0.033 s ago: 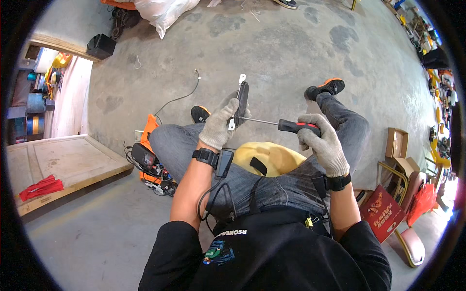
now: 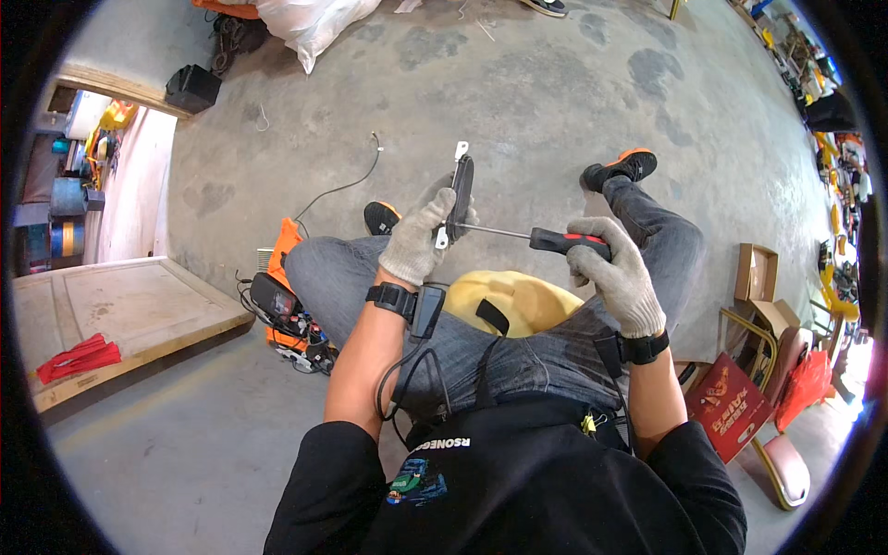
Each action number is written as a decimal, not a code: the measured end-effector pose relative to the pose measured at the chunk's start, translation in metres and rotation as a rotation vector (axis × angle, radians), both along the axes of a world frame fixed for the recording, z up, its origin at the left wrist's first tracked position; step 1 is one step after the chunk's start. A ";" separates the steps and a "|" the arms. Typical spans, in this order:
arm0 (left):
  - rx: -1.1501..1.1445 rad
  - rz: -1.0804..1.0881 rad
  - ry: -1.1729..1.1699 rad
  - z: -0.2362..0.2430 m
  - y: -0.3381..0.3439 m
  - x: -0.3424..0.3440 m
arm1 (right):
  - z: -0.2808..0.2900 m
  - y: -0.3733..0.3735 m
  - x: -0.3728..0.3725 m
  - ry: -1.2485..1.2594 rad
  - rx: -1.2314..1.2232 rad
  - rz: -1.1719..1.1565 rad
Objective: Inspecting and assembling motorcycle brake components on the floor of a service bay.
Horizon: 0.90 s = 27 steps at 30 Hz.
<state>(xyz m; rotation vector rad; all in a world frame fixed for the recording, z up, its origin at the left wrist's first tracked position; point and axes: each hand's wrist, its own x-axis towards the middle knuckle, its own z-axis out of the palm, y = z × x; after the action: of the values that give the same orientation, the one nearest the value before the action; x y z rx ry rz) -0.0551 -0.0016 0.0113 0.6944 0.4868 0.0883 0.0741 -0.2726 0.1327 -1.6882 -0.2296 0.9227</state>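
My left hand (image 2: 416, 239) in a pale knit glove grips a narrow black part (image 2: 463, 185) held roughly upright, with white tabs at its two ends. My right hand (image 2: 618, 277), also gloved, is closed on a screwdriver (image 2: 553, 240) with a black and red handle. Its steel shaft lies level and reaches left to the black part; whether the tip is seated in anything cannot be made out. Beneath both hands, between my legs, is a yellow padded object (image 2: 476, 287) with a black strap.
At left are orange equipment with cables (image 2: 289, 236) and a wooden board (image 2: 120, 305) bearing red cloth (image 2: 79, 359). A white sack (image 2: 305, 28) and another person's shoe (image 2: 544, 6) are at the top. Right of me are cardboard boxes (image 2: 754, 268), a red box (image 2: 726, 407) and a chair frame (image 2: 768, 462).
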 end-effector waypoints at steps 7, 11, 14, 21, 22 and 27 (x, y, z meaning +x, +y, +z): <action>0.076 0.015 -0.015 0.001 -0.001 0.000 | -0.001 0.001 0.000 -0.025 -0.025 0.011; 0.046 0.030 -0.013 -0.001 -0.002 0.000 | 0.002 0.002 0.000 -0.017 -0.031 -0.003; 0.077 0.015 -0.007 -0.005 -0.002 -0.001 | 0.001 0.003 -0.002 -0.032 -0.041 -0.011; 0.095 0.029 0.031 -0.007 -0.002 0.000 | -0.007 -0.001 -0.001 -0.147 -0.055 0.042; 0.116 0.012 0.026 -0.008 -0.002 0.000 | -0.005 0.000 0.001 -0.147 -0.056 0.041; 0.146 -0.024 0.021 -0.006 -0.003 -0.001 | -0.009 0.000 -0.001 -0.049 -0.091 0.004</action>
<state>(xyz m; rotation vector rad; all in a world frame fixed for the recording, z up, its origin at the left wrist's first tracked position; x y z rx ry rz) -0.0561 -0.0044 0.0048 0.8450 0.4949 0.0947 0.0727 -0.2731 0.1240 -1.7963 -0.2266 0.9071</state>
